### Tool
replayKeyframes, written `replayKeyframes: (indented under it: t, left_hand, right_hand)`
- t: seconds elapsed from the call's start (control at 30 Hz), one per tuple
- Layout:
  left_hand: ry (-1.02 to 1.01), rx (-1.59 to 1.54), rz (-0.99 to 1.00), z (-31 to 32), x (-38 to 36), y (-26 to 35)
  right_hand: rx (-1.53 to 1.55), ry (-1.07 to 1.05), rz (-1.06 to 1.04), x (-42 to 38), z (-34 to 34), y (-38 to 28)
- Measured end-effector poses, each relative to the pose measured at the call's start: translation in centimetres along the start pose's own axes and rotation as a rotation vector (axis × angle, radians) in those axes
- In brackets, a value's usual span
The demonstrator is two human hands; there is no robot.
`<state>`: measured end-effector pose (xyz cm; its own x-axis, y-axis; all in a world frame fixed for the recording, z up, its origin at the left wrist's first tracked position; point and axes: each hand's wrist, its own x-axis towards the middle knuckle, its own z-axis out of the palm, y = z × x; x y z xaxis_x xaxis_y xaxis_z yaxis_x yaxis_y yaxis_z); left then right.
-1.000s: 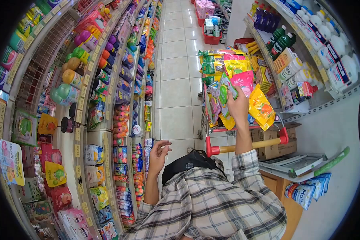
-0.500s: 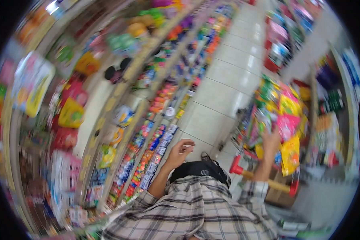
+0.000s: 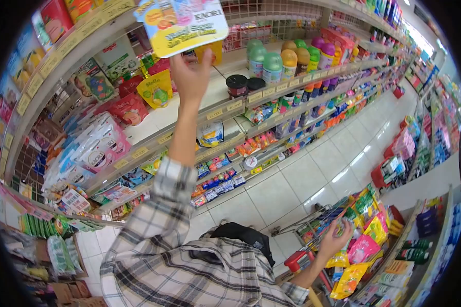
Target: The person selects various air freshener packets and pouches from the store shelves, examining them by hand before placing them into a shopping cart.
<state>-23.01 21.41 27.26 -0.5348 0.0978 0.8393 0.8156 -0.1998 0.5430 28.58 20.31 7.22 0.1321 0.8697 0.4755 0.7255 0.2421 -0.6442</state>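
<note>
My left hand (image 3: 190,79) is raised to the shelf, just under a hanging KAORI sign (image 3: 184,28). Its thumb and fingers are apart, with some fingertips hidden by the sign. Close beside the thumb is an orange-yellow pouch (image 3: 212,53), partly covered by the sign. Below and left of this hand stand a yellow Stella pouch (image 3: 156,89) and a red pouch (image 3: 129,109). At lower right, my right hand (image 3: 337,236) hovers over the loaded shopping cart with fingers curved and apart. Near it lie a pink bag (image 3: 363,249) and an orange-yellow bag (image 3: 349,280).
White KAORI packs (image 3: 100,151) fill the left shelf. Dark-lidded jars (image 3: 236,86) and dome-topped air fresheners (image 3: 272,66) stand farther right. The cart's red handle end (image 3: 294,262) is beside my body. A tiled aisle (image 3: 276,197) runs between the shelves.
My view has turned left toward the shelf. My left hand has risen from near my waist to the pouches. My right hand has lifted off the bags in the cart.
</note>
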Motion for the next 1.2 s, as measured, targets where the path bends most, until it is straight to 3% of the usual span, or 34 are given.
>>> replayKeyframes:
  t: [0.03,0.13,0.23,0.33,0.5,0.6,0.67,0.8,0.97,1.2]
  left_hand:
    - [0.061,0.077,0.127,0.2,2.2,-1.9]
    - [0.005,0.550,0.078,1.1,5.0,-6.3]
    - [-0.094,0.501,0.083,1.8,6.6,-12.0]
    - [-0.080,0.608,0.060,2.2,6.4,-12.6]
    - [-0.151,-0.294,-0.357,1.7,4.8,-3.3]
    - [-0.138,-0.531,-0.277,1.2,3.7,-2.4]
    - [-0.198,-0.721,-0.461,0.2,3.0,-0.4]
    - [-0.193,-0.880,-0.539,-0.7,1.9,0.8]
    - [-0.180,-0.906,-0.502,-1.7,5.2,-6.7]
    - [-0.279,-1.045,-0.403,-2.5,2.0,-2.9]
  right_hand:
    - [0.037,-0.019,-0.011,-0.2,0.4,-0.4]
    - [0.117,-0.059,-0.018,-0.4,0.8,-1.9]
    - [0.155,-0.025,-0.046,-0.4,1.2,-2.3]
    - [0.190,-0.024,-0.018,-0.7,1.1,-3.0]
    - [0.232,-0.069,-0.049,-1.0,1.2,-3.5]
    - [0.230,-0.074,-0.050,-1.3,1.3,-4.8]
    - [0.285,-0.096,-0.053,-1.7,1.7,-4.4]
    - [0.312,-0.173,-0.048,-1.9,0.9,-6.9]
    - [0.382,-0.201,-0.094,-2.5,1.4,-7.4]
    - [0.390,-0.261,-0.053,-5.0,1.9,-8.6]
